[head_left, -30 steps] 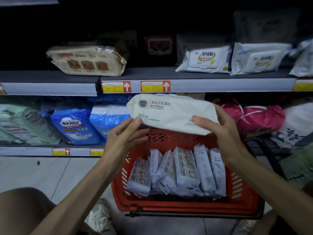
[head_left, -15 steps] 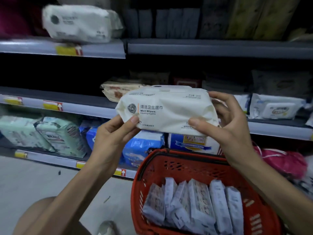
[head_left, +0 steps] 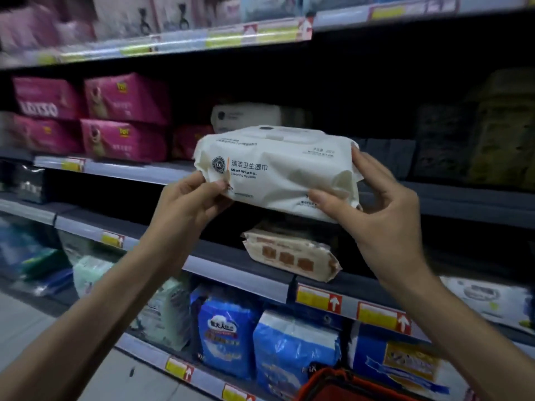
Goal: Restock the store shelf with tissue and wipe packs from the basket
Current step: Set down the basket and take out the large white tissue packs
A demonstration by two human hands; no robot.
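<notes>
A cream wet wipes pack (head_left: 278, 169) with dark lettering is held up in front of the middle shelf (head_left: 115, 172). My left hand (head_left: 191, 204) pinches its lower left end. My right hand (head_left: 373, 209) grips its right end, thumb underneath and fingers behind. A similar white pack (head_left: 246, 117) lies on that shelf just behind and above it. Only the rim of the red basket (head_left: 341, 383) shows at the bottom edge; its contents are out of view.
Pink boxes (head_left: 89, 117) fill the middle shelf's left. A beige wipes pack (head_left: 289, 256) lies on the shelf below. Blue and green bagged packs (head_left: 260, 334) sit on the lowest shelf. Dark packs (head_left: 474, 143) stand at right. Behind the held pack the shelf is dark.
Both hands have lifted the wet wipes pack from over the basket up to the middle shelf level. The view has tilted upward, so the basket has dropped almost out of sight.
</notes>
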